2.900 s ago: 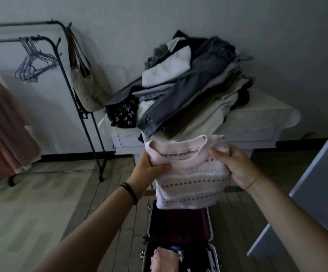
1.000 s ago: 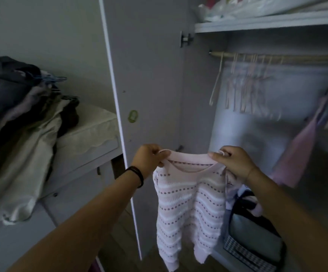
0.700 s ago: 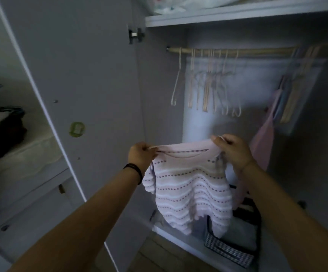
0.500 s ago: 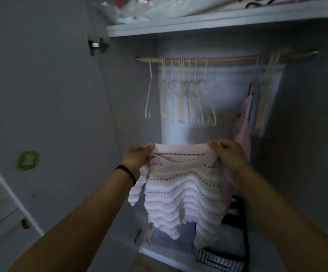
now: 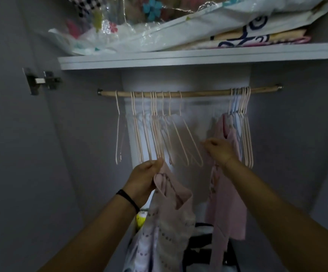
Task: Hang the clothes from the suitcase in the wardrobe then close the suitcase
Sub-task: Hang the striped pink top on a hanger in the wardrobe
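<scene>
Looking up into the open wardrobe point(image 5: 277, 154). Holding the sweater point(image 5: 171, 222) by its neckline in the left hand point(image 5: 145, 179), fingers clenched round the bunched knit, black wristband point(image 5: 129, 200) on that wrist. Hanging slack from that grip toward 6 o'clock, not on a hanger yet (pale pink knit, rows of darker dots). Got the right hand point(image 5: 221, 152) raised at 2 o'clock from the left one, clear of the sweater, fingers curled with thumb and forefinger pinched together; can't tell whether anything is actually in the pinch. Sitting just at 3 o'clock of the empty hangers point(image 5: 155, 134) and right in front of the hung pink garment point(image 5: 226, 193). At 12 o'clock of both hands, a wooden rail point(image 5: 198, 93): empty hangers bunched along its left half, a second bunch of hangers point(image 5: 245, 134) at its right end carrying the pink garment. Above the rail, a white shelf point(image 5: 198, 57) loaded with plastic-wrapped bedding point(image 5: 178, 26). Door hinge point(image 5: 41, 81) at 9 o'clock of the shelf. Down at 6 o'clock, behind the sweater, a dark bag point(image 5: 198, 240) and a small yellow item point(image 5: 140, 217), too dim to identify.
</scene>
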Tool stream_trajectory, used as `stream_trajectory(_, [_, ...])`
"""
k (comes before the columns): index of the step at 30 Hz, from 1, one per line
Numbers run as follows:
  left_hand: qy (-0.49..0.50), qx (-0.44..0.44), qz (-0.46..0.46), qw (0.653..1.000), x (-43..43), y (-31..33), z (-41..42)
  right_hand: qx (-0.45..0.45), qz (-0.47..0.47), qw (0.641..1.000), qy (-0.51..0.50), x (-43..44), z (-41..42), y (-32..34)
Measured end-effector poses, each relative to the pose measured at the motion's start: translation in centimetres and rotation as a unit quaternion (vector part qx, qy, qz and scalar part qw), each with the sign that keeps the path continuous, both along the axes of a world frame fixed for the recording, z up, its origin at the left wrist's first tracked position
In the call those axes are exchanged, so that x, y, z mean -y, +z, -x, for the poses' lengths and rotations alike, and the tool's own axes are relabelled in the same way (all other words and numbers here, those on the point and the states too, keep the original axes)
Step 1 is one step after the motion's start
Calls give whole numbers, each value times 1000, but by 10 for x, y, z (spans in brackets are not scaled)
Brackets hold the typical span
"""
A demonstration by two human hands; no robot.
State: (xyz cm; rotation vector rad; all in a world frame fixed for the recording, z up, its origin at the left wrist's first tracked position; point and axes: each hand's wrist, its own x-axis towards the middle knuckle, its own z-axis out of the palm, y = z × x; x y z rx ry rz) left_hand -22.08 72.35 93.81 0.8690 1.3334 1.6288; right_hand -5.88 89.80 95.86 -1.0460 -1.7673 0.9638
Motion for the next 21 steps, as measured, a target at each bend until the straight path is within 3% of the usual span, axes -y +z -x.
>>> stream_trajectory(5, [-42, -1, -2, 999, -8, 1, 18, 14, 51, 999, 14, -49, 45, 30])
stream_trajectory(13, [-11, -1, 14, 1000, -13, 10, 32, -102, 212, 970, 53, -93, 97, 21])
stream_trajectory(21, [-11, 18, 6, 1000, -27, 8, 30, -181, 205, 957, 93, -103, 95, 21])
